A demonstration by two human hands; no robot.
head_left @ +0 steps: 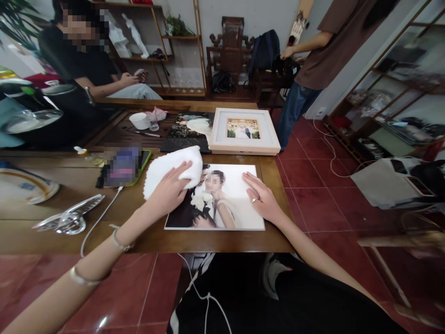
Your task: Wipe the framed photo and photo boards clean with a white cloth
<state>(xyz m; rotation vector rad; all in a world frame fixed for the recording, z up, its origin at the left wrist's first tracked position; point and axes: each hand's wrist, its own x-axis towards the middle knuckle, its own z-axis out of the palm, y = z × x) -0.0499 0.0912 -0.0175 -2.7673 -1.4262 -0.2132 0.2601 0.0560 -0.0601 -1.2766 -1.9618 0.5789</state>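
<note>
A large glossy photo print (229, 204) lies flat on the wooden table (146, 239) in front of me. My left hand (170, 190) presses a white cloth (167, 168) onto the print's upper left corner, fingers closed over the cloth. My right hand (262, 197) lies flat with fingers stretched out on the print's right edge; it wears a ring and holds nothing.
A white framed photo (244, 131) and a dark photo (189, 130) sit behind the print. A phone (123, 168) with cable, a plate (24, 185), a metal piece (69, 218) and a bowl (139, 120) lie left. One person sits far left; another stands at the back right.
</note>
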